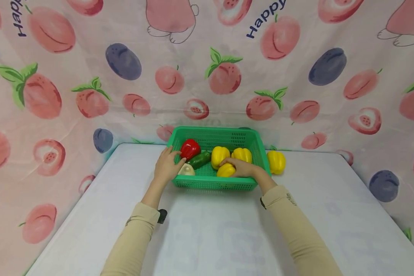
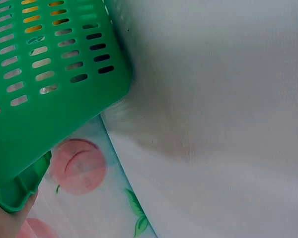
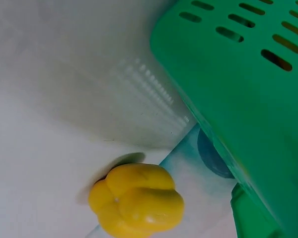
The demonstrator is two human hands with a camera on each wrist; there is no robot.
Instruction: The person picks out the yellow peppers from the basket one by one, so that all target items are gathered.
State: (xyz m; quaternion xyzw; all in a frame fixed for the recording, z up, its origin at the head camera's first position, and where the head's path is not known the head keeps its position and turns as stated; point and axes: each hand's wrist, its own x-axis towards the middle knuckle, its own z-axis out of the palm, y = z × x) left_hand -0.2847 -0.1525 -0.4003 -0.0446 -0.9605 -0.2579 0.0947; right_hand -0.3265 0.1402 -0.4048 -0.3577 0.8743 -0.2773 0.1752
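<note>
A green plastic basket [image 1: 214,183] stands toward the back of the white table. My left hand [image 1: 165,165] grips its left rim, thumb reaching inside and fingers along the outer edge. Inside the basket on that side are a red bell pepper [image 1: 190,148], a dark green cucumber [image 1: 200,160] and a pale, round, bulb-like item [image 1: 187,170]. My right hand [image 1: 243,168] reaches over the right front rim and holds a yellow bell pepper [image 1: 225,170]. Two more yellow bell peppers, one at the middle [image 1: 220,156] and one farther right [image 1: 242,154], lie behind it.
Another yellow bell pepper [image 3: 136,201] lies on the table just outside the basket's right wall. A fruit-printed cloth [image 1: 193,96] hangs behind the table [image 1: 207,230] and along both sides. The basket's slotted wall [image 2: 54,94] stands close to the table's back edge.
</note>
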